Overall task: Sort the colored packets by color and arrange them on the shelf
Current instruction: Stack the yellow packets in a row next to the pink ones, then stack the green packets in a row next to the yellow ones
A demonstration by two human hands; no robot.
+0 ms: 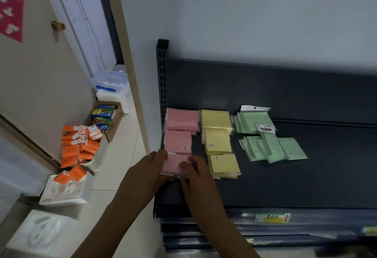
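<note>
A stack of pink packets (pixel 173 164) is held between both hands at the front of the pink column, near the left front corner of the dark shelf (pixel 285 186). The left hand (pixel 146 173) is curled round the stack's left edge, its fingertips lying on the upper left corner. The right hand (pixel 195 176) is closed on the stack's right side, with fingers bent over the top face and the thumb set at the near edge. The stack appears to be resting on the shelf, though contact underneath is hidden by the hands.

Behind the held stack, two further pink piles (pixel 180 133) are laid in a line along the shelf's left edge, the rearmost close to the perforated upright (pixel 162 70). Just beside them, toward the middle of the shelf, three yellow piles (pixel 218 141) are set in a matching line from back to front. Further right, green packets (pixel 269 139) are spread loosely in overlapping fans, with one white-labelled header card lying on top of them.

On the floor left of the shelf, orange packets (pixel 79 145) are heaped in a white basket (pixel 100 155), and a cardboard box (pixel 110 119) of colourful cartons is placed behind it.
</note>
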